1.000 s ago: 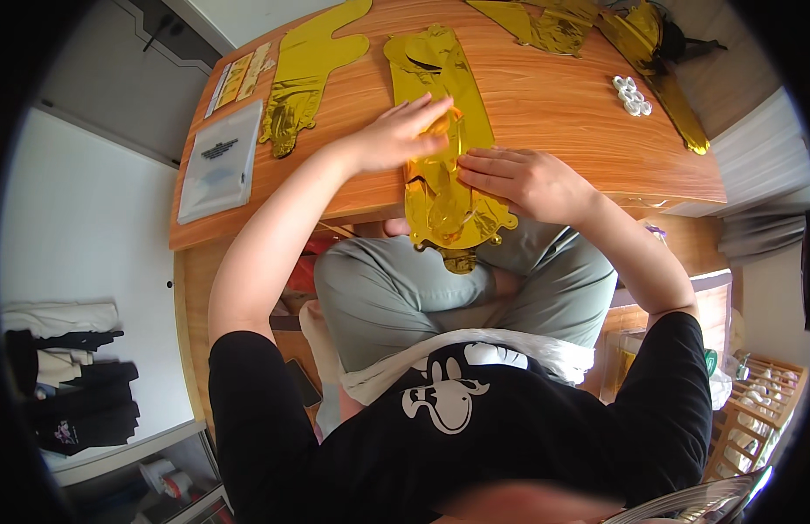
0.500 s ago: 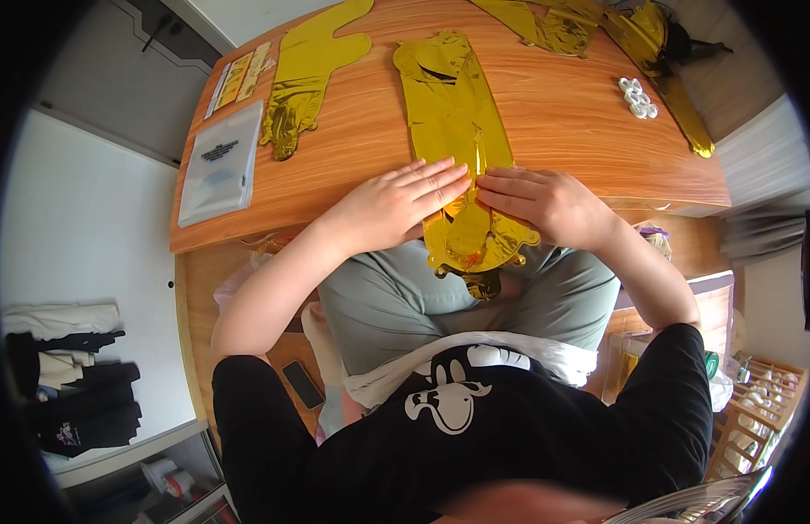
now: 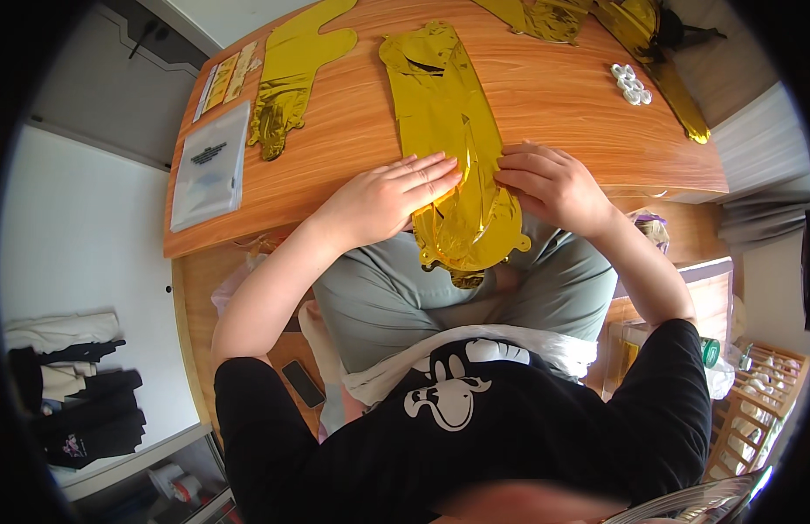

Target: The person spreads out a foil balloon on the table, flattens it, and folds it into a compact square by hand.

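Observation:
A long, flat, uninflated gold foil balloon (image 3: 440,105) lies in front of me on the table. Its crinkled near end, with small tabs, hangs over the table edge above my lap. My left hand (image 3: 387,196) rests on its left side, fingers stretched out and lying flat on the foil. At the opposite edge, my right hand (image 3: 553,185) has bent fingertips on the foil's margin; its thumb is hidden, and the hand seems to pinch that edge. Creases run down the middle of the foil between both hands.
Another flat gold foil balloon (image 3: 291,79) lies at the far left, beside a clear plastic packet (image 3: 210,168) and small cards (image 3: 223,80). More gold foil (image 3: 545,19) lies at the back right, near white ribbon rolls (image 3: 631,85). A phone (image 3: 303,384) is below left.
My right hand has moved from the middle of the foil out to its right edge. The near part of the balloon lies more spread out. My left hand stays on the left side.

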`<state>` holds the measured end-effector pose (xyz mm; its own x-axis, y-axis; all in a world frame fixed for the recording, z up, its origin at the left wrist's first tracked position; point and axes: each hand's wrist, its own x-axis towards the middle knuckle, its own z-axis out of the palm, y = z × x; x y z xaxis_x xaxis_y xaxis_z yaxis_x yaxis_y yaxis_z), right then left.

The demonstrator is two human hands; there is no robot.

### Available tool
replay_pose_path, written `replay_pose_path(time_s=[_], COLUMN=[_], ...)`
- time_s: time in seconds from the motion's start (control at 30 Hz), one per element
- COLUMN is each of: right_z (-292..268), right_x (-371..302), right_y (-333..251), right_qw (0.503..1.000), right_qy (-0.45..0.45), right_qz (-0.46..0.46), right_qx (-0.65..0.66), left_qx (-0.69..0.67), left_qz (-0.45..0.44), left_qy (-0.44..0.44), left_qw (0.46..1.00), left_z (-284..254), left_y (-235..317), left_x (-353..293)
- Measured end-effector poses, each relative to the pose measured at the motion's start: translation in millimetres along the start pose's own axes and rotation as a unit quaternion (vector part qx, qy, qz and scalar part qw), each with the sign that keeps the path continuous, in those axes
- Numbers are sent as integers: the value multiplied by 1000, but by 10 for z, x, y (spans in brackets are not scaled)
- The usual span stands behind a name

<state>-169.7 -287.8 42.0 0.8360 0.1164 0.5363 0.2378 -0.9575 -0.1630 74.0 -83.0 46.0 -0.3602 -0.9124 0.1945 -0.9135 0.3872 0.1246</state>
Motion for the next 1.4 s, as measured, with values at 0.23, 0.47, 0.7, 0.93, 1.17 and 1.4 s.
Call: replay_pose_path(time_s=[0.23,0.47,0.7,0.93,1.17,1.4], right_z=[4,-25,76,130,44,172], right_x=[4,1,90,80,188,407], right_y=[-2,-15,-112,-76,-84,187], right_qw=[1000,999,994,998,943,856], right_qy=[5,-16,-11,-21,-69,-52], right_qz=[-18,-24,-83,-60,220,364], right_qx=[0,-28,-70,28,239,364], left_qx=[-31,-9,-5,-136,-617,-613], left_qz=[-21,-18,-10,-22,-350,-291], left_qy=[34,31,0,-29,-88,48], left_qw=[999,999,1000,990,700,733], left_z=[16,39,-13,-89,-201,-129], left_y=[37,38,25,-50,-36,-315], left_x=[5,-5,-28,1,86,89])
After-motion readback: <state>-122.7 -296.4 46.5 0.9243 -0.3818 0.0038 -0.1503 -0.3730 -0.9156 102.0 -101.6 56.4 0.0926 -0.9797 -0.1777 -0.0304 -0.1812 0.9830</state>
